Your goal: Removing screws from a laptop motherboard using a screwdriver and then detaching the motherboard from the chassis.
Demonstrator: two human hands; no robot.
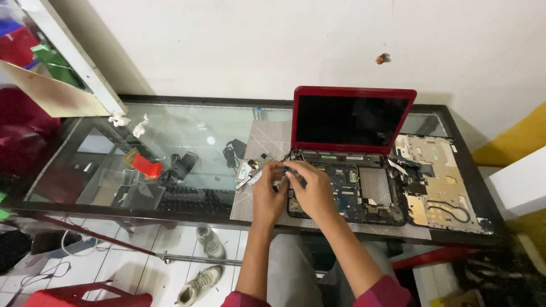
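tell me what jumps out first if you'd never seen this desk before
The red laptop stands open in the middle of the glass table, its keyboard cover gone and the circuit board bare. Both hands meet at its front left corner, the left hand beside the right hand, pinching something too small to tell. The removed inner cover lies flat just right of the laptop.

Red-framed laptop (pixel 352 122), black screen, on a seemingly grey checked mat (pixel 267 142).
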